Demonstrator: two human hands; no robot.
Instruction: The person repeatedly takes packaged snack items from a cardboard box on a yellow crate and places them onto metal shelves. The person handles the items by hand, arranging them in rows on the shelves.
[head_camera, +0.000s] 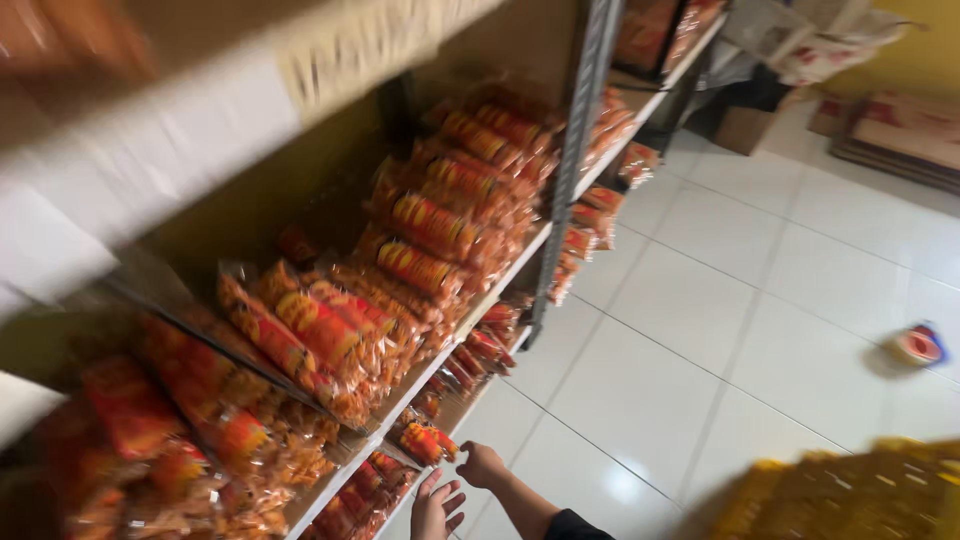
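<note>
Low in the head view, my left hand (437, 508) has its fingers spread, with nothing in it. It hovers in front of the bottom shelf, close to packs of orange snacks (365, 490). Just above and to its right is my right hand (482, 465), on a dark-sleeved arm. Its fingers are curled beside a small orange snack bag (427, 441) at the shelf's edge. Whether it grips the bag is unclear. The middle shelf (500, 280) carries several larger clear bags of orange snacks (420, 225).
A grey metal upright (572, 170) splits the rack. White tiled floor (720, 330) lies to the right, with a small round red and white object (918, 345) on it. Cardboard boxes (745, 125) stand at the back. A blurred yellow mass (850, 490) fills the bottom right.
</note>
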